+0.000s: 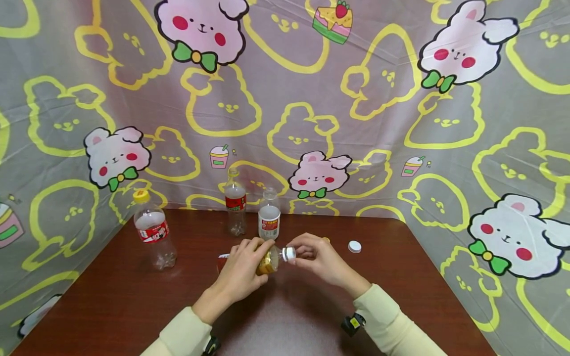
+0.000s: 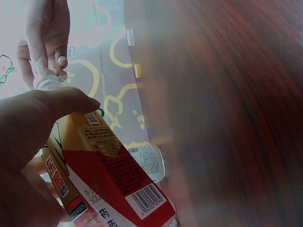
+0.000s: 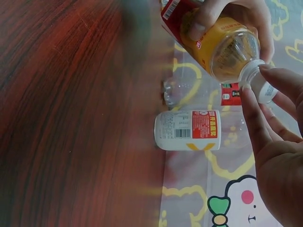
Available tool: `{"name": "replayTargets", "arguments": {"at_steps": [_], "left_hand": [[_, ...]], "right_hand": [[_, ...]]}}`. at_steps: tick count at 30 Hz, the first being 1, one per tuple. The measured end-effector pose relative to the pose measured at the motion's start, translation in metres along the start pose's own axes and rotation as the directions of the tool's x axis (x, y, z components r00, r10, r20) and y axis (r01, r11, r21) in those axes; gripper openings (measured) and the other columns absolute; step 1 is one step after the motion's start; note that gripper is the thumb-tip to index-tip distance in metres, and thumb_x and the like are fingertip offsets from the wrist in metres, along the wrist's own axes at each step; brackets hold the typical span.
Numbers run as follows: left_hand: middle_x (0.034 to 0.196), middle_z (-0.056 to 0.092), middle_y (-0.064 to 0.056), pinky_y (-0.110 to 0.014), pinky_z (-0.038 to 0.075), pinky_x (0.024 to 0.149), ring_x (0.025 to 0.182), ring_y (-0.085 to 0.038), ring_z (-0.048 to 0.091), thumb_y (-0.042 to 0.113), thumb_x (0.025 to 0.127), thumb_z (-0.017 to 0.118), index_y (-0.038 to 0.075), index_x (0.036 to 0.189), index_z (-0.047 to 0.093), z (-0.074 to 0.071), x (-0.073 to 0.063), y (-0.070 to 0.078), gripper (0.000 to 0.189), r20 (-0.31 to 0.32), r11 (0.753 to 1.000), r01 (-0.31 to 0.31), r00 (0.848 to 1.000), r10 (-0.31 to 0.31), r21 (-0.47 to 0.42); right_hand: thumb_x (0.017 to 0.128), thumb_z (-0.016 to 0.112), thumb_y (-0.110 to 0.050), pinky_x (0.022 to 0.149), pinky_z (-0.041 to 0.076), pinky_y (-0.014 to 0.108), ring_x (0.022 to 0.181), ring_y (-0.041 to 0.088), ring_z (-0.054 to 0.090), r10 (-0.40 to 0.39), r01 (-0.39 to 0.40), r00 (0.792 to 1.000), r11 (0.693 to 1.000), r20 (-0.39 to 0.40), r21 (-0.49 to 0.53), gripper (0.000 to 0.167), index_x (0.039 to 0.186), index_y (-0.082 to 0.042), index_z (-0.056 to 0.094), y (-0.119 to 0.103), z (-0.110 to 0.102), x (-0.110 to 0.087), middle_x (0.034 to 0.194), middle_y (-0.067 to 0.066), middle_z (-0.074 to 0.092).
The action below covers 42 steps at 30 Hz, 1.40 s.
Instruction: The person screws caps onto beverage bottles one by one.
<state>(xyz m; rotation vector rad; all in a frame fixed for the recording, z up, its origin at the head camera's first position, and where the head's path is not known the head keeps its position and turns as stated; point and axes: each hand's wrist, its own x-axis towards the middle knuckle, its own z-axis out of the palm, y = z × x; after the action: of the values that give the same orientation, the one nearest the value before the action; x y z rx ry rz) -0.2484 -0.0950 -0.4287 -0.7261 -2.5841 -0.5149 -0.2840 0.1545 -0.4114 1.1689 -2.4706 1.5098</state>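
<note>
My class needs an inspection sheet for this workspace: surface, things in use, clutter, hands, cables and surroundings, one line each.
Surface: dark reddish-brown wood-grain table.
Things in use: clear plastic bottle with red-and-gold label, tipped over; round white plastic cap at its mouth, tightness cannot be told.
Clutter: yellow-capped, red-labelled clear plastic bottle, at left; second red-labelled clear bottle and uncapped white-labelled clear bottle, farther back; loose white cap and small yellow cap at right.
Hands: left hand grips the bottle in use; right hand pinches its cap.
Cables: nothing seen.
Surroundings: grey fabric backdrop with printed rabbits and yellow outlines.
</note>
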Motion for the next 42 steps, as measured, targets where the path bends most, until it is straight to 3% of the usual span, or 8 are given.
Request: {"name": "replayTargets", "arguments": {"at_steps": [10, 15, 20, 27, 30, 34, 36, 42], "left_hand": [[0.124, 0.062, -0.005, -0.052, 0.046, 0.089, 0.111, -0.029, 0.058, 0.019, 0.067, 0.093, 0.015, 0.142, 0.059, -0.002, 0.000, 0.001, 0.082, -0.010, 1.000, -0.017, 1.000, 0.016, -0.016], [0.124, 0.063, -0.005, -0.052, 0.046, 0.090, 0.111, -0.029, 0.058, 0.019, 0.068, 0.093, 0.016, 0.141, 0.059, -0.003, -0.001, 0.003, 0.081, -0.008, 1.000, -0.014, 1.000, 0.014, -0.020], [0.122, 0.063, -0.005, -0.051, 0.047, 0.087, 0.108, -0.028, 0.058, 0.018, 0.067, 0.094, 0.016, 0.139, 0.060, -0.002, -0.002, 0.004, 0.080, -0.008, 0.998, -0.013, 1.000, 0.012, -0.064], [0.123, 0.063, -0.004, -0.050, 0.047, 0.088, 0.109, -0.027, 0.058, 0.019, 0.067, 0.093, 0.016, 0.141, 0.059, -0.003, -0.001, 0.005, 0.081, -0.010, 0.998, -0.007, 1.000, 0.006, -0.065], [0.124, 0.063, -0.004, -0.050, 0.047, 0.088, 0.110, -0.027, 0.058, 0.020, 0.068, 0.093, 0.017, 0.142, 0.058, -0.004, 0.000, 0.004, 0.081, -0.004, 0.998, -0.002, 1.000, 0.002, -0.056], [0.123, 0.063, -0.005, -0.048, 0.047, 0.086, 0.109, -0.027, 0.059, 0.021, 0.068, 0.093, 0.016, 0.141, 0.059, -0.005, -0.001, 0.002, 0.080, -0.006, 0.999, 0.001, 1.000, -0.002, -0.040], [0.122, 0.064, -0.005, -0.048, 0.047, 0.086, 0.109, -0.027, 0.059, 0.022, 0.068, 0.093, 0.016, 0.140, 0.060, -0.005, -0.001, 0.001, 0.080, -0.006, 0.999, 0.001, 1.000, -0.001, -0.033], [0.123, 0.063, -0.005, -0.050, 0.046, 0.088, 0.110, -0.027, 0.058, 0.021, 0.070, 0.093, 0.016, 0.141, 0.059, -0.007, 0.000, 0.002, 0.079, 0.015, 0.999, 0.006, 1.000, -0.006, -0.053]], "right_hand": [[0.093, 0.077, -0.016, 0.076, 0.060, 0.034, 0.088, 0.019, 0.075, -0.012, 0.012, 0.999, 1.000, 0.033, -0.003, 0.027, 0.119, -0.009, 0.073, 0.000, -0.002, -0.001, 0.102, 0.002, 0.073], [0.095, 0.074, -0.017, 0.068, 0.061, 0.039, 0.079, 0.030, 0.074, 0.043, -0.042, 0.997, 0.999, 0.060, -0.012, 0.025, 0.118, -0.006, 0.073, -0.003, 0.000, -0.001, 0.097, 0.007, 0.075], [0.100, 0.068, -0.029, 0.059, 0.056, 0.030, 0.065, 0.026, 0.068, 0.066, -0.060, 0.997, 0.991, 0.048, -0.119, 0.016, 0.101, -0.015, 0.074, -0.005, 0.001, -0.002, 0.076, 0.001, 0.070], [0.104, 0.048, -0.055, 0.048, 0.041, 0.025, 0.051, 0.005, 0.047, 0.118, -0.114, 0.993, 0.940, -0.008, -0.322, 0.055, 0.070, -0.017, 0.068, -0.004, 0.004, -0.003, 0.055, -0.012, 0.052], [0.104, 0.050, -0.055, 0.050, 0.043, 0.026, 0.053, 0.006, 0.051, 0.130, -0.124, 0.992, 0.937, -0.005, -0.327, 0.048, 0.077, -0.021, 0.070, -0.005, 0.002, -0.003, 0.058, -0.010, 0.056], [0.100, 0.064, -0.044, 0.058, 0.050, 0.027, 0.062, 0.007, 0.059, 0.060, -0.050, 0.998, 0.959, 0.027, -0.279, 0.024, 0.106, -0.022, 0.070, -0.008, -0.004, -0.003, 0.073, -0.008, 0.068], [0.098, 0.070, -0.038, 0.063, 0.054, 0.029, 0.069, 0.010, 0.065, 0.031, -0.019, 0.998, 0.972, 0.046, -0.233, 0.030, 0.120, -0.018, 0.068, -0.010, -0.006, -0.003, 0.084, -0.008, 0.072], [0.096, 0.073, -0.031, 0.068, 0.058, 0.033, 0.073, 0.023, 0.071, 0.030, -0.025, 0.999, 0.990, 0.037, -0.141, 0.023, 0.114, -0.017, 0.071, -0.010, -0.005, -0.002, 0.091, -0.005, 0.075]]}}
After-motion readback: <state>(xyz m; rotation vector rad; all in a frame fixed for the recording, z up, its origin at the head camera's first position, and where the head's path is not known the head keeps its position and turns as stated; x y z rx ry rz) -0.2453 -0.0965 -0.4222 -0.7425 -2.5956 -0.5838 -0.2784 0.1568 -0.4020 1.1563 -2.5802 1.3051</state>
